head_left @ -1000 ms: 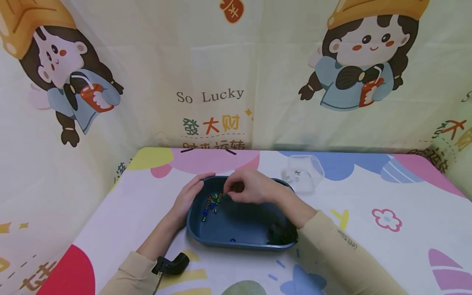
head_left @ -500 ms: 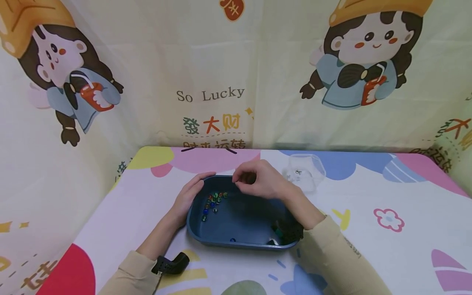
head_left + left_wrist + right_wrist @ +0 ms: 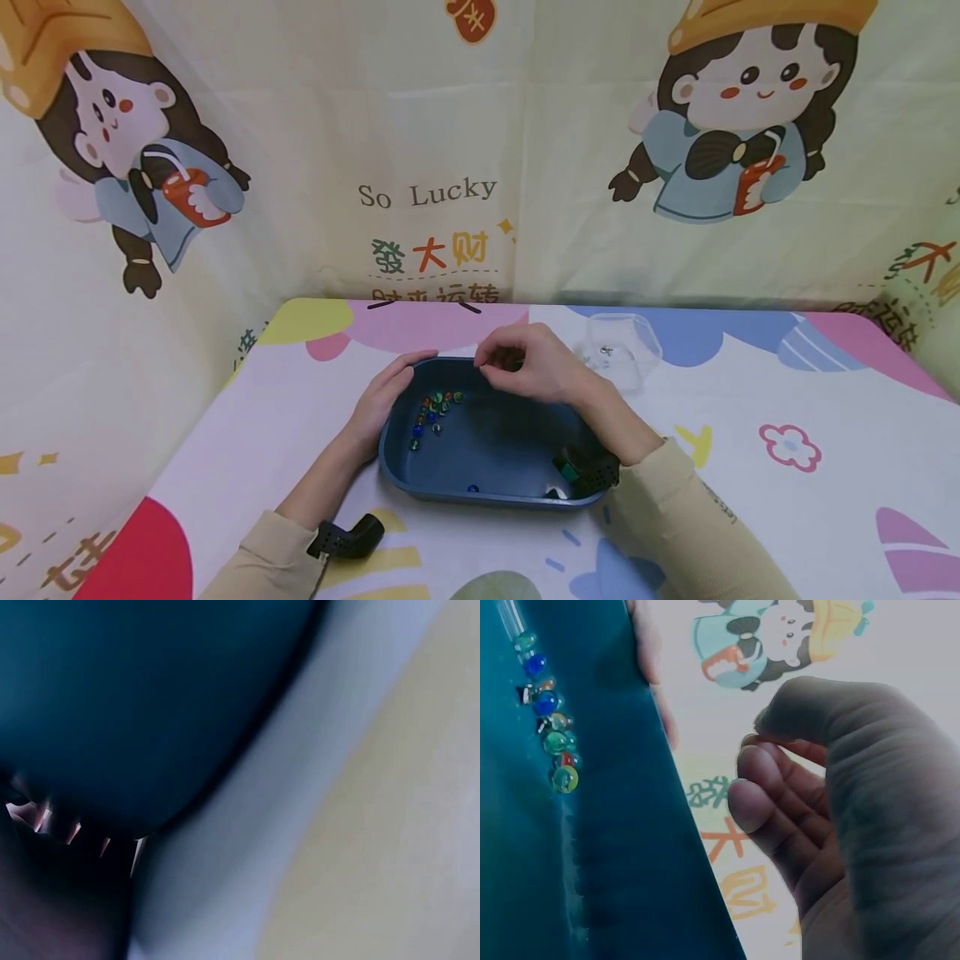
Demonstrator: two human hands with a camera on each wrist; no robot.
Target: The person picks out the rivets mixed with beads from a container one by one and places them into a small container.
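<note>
A dark blue tray (image 3: 495, 450) lies on the table, with several glass marbles (image 3: 431, 410) clustered inside at its far left. One blue marble (image 3: 473, 488) sits apart by the near wall. My left hand (image 3: 381, 406) rests along the tray's left rim, its fingers fairly straight against the outside. Over the far rim, my right hand (image 3: 534, 367) is raised with curled fingers. In the right wrist view, the thumb tip meets the index finger and I see nothing between them. A row of marbles (image 3: 557, 742) shows in the tray there.
Behind and right of the tray stands a clear plastic box (image 3: 636, 354) with small shiny pieces in it. A small whitish shape (image 3: 555, 493) shows at the tray's near right corner. A printed cloth (image 3: 315, 167) hangs behind the table.
My right hand has lifted away from the marbles, moving up and right to the far rim, uncovering a marble at the cluster's right end. My left hand has stayed in place.
</note>
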